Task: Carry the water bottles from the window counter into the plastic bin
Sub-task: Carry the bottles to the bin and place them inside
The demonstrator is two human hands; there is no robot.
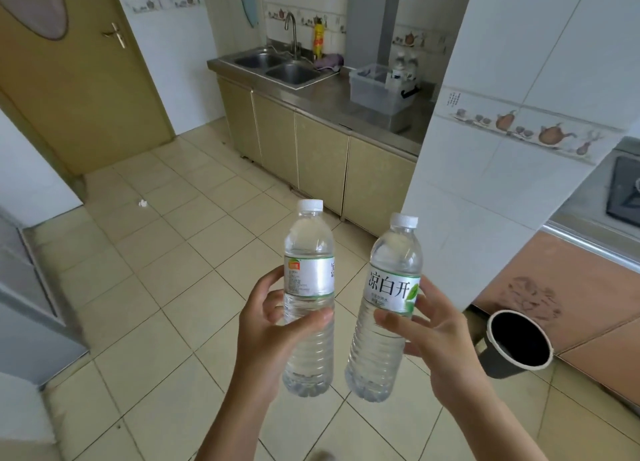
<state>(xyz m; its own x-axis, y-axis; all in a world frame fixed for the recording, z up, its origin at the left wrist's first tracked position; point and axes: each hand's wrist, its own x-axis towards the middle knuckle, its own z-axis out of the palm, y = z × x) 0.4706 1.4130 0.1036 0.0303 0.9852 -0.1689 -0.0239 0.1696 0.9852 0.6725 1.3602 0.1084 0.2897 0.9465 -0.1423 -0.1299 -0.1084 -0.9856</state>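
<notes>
Bottles of water, one in the left hand (266, 325) and one in the right hand (433, 332), ride upright over the tiled floor (156, 270), each gripped round its middle by curled fingers. The carry looks midway: next comes a walk to the clear plastic bin (372, 90) on the steel counter (332, 104) beside the sink (277, 67). Both bottles (308, 252) are clear, white-capped, labelled and full.

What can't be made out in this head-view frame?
- Plastic bin: contents unclear, blurred and far off.
- Bottles behind bin: count unclear, the white wall corner cuts them off.
- Left hand bottle: label text turned away.
- Stovetop: cut by right edge.
</notes>
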